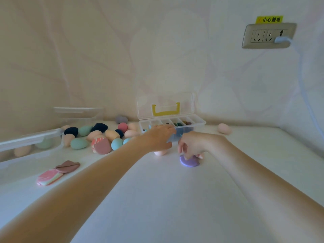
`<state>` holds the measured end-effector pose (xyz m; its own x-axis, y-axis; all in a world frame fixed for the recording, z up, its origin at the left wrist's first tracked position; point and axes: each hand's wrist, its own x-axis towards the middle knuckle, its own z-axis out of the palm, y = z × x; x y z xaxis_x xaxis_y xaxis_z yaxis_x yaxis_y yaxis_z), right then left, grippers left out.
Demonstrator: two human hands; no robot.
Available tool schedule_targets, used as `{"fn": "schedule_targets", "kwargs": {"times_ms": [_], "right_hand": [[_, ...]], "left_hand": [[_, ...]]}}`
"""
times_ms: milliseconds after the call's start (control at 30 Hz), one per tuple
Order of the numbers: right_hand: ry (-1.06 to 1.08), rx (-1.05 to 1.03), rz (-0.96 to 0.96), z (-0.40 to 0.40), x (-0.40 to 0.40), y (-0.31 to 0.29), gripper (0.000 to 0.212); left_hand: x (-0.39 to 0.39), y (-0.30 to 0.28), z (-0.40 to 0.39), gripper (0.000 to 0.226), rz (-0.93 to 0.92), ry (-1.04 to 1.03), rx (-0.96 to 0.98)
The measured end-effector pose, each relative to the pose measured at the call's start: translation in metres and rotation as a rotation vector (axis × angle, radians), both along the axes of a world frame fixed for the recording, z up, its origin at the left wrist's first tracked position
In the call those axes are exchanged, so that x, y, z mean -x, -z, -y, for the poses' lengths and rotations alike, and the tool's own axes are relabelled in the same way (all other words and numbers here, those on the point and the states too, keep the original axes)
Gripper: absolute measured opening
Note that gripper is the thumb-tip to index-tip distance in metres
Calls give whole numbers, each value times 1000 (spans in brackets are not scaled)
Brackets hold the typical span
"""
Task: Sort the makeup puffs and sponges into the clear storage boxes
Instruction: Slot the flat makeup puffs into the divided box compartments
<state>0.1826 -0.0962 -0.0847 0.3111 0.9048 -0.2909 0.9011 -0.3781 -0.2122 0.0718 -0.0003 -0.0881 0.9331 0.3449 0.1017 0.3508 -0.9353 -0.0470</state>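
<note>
While my right hand (190,146) curls its fingers (185,156) down onto the flat round lilac puff (188,162) lying mid-tabletop (175,199), just in front of the clear compartmented storage box with the yellow handle (198,122), my left hand (160,137) reaches flat, fingers relaxed, holding nothing, toward that box. I judge the thin puff may slip the pinch, or my left hand may nudge the pale pink sponge (160,152) beneath it.

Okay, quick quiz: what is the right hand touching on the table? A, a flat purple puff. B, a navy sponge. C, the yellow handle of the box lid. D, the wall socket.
A: the right hand has its fingers curled down onto the flat purple puff lying on the table, near the divided clear box.
</note>
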Motion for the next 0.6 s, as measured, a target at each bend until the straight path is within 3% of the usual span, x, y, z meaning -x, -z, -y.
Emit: {"fn": "schedule_targets", "kwargs": {"times_ms": [133, 233, 333, 433, 500, 600], "right_hand": [[-4, 91, 84, 0, 8, 5, 38], [-23, 62, 79, -1, 10, -3, 18], [-3, -144, 55, -6, 7, -11, 18], [12, -306, 181, -10, 4, -19, 15], [32, -253, 245, -11, 4, -21, 15], [65, -186, 182, -16, -1, -17, 16]], "left_hand": [[14, 6, 1, 55, -10, -78, 87], [18, 7, -2, 52, 32, -155, 109], [20, 4, -6, 50, 66, -170, 154], [25, 2, -10, 45, 81, -153, 191], [31, -1, -12, 40, 102, -148, 221], [37, -6, -15, 37, 146, -151, 284]]}}
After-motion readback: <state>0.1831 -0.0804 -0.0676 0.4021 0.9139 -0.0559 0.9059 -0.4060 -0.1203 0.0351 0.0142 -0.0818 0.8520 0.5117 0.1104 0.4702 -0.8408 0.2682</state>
